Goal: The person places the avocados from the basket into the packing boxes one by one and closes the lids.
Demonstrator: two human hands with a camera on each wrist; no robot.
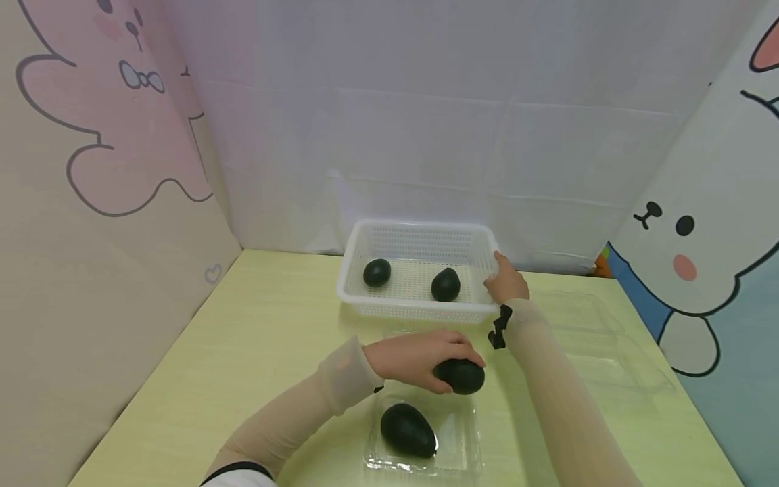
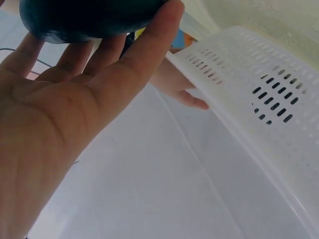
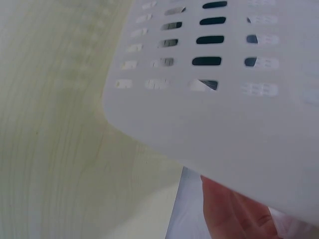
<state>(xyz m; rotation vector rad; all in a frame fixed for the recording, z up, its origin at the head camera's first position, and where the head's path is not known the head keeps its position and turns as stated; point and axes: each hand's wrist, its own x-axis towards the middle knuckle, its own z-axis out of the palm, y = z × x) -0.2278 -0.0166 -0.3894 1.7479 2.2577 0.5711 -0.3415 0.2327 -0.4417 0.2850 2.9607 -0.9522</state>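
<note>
My left hand (image 1: 420,358) grips a dark avocado (image 1: 460,376) by its fingers and thumb, above a clear plastic tray (image 1: 453,460). In the left wrist view the same avocado (image 2: 89,17) shows at the fingertips. Another avocado (image 1: 408,431) lies in the tray's left part. My right hand (image 1: 510,281) holds the right rim of a white perforated basket (image 1: 420,308); its fingers (image 3: 234,209) show partly behind the basket wall in the right wrist view. Inside the basket sit two avocados, one at left (image 1: 377,272) and one at right (image 1: 446,285).
The basket stands at the back of the pale yellow table (image 1: 286,325), near a white cloth backdrop (image 1: 426,149). Clear plastic containers (image 1: 602,365) lie on the right, beyond my right forearm. Cartoon-printed panels (image 1: 109,270) border both sides.
</note>
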